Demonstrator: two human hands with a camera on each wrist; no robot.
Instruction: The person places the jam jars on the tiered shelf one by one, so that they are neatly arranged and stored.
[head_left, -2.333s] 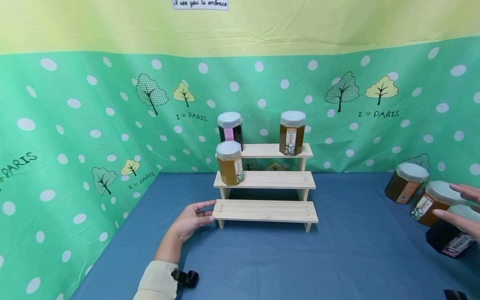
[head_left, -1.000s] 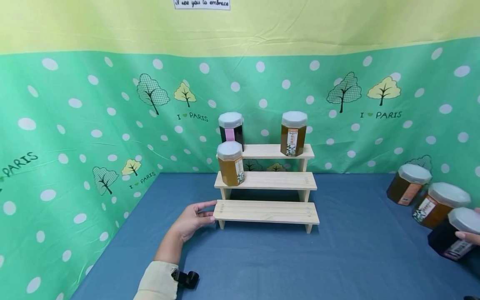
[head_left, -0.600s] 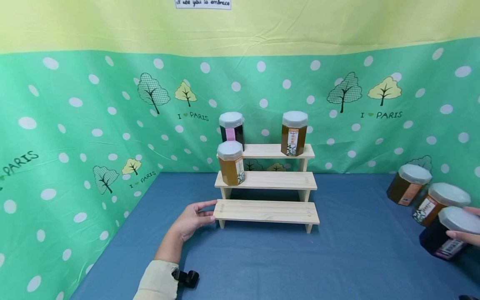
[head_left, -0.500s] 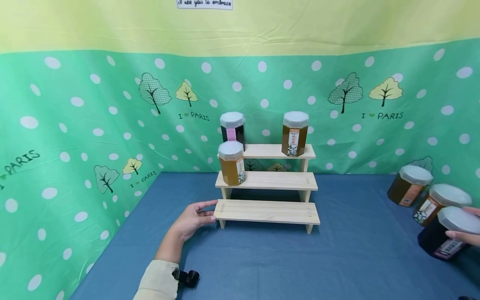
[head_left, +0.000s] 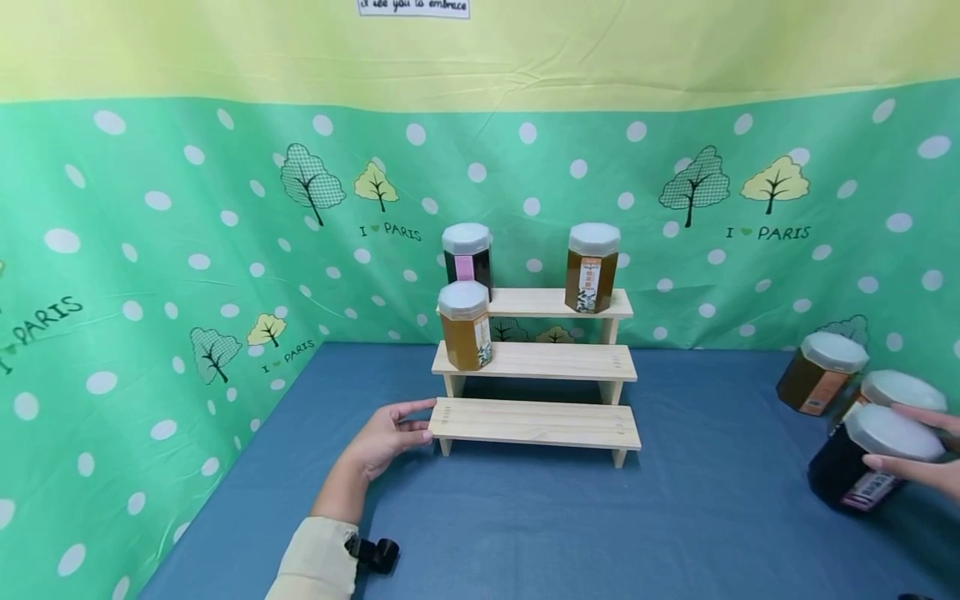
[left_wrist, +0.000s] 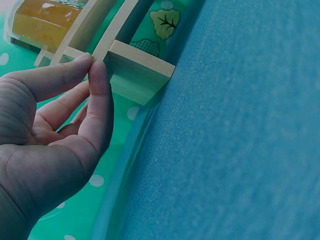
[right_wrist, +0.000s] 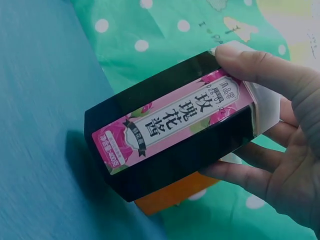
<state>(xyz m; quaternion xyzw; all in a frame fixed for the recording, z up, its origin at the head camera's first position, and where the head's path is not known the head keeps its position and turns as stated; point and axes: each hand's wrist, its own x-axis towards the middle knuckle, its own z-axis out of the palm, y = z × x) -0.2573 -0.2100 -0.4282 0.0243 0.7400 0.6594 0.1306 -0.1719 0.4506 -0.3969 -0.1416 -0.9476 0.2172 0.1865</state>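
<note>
At the right of the head view my right hand [head_left: 926, 475] holds a dark hexagonal jar [head_left: 843, 471] by its white-lidded end. The right wrist view shows the thumb and fingers on either side of the lid, and the jar's pink label [right_wrist: 172, 122] printed with flowers. My left hand [head_left: 381, 442] pinches the left end of the lowest step of a three-tier wooden stand [head_left: 536, 421]. In the left wrist view, thumb and index fingertip meet at the board's end. An amber jar [head_left: 467, 337] stands at the left of the middle step.
On the top step are a dark jar [head_left: 467, 258] at left and a brown jar [head_left: 592, 271] at right. Two more jars stand at the table's right, one brown [head_left: 813, 379], the other [head_left: 900, 390] partly behind the held jar. A green printed cloth [head_left: 360, 292] hangs behind the blue table [head_left: 525, 533].
My right hand, earlier spread over the dark jar, has taken hold of it and moved it left, in front of the neighbouring jar. The left hand keeps its place on the stand.
</note>
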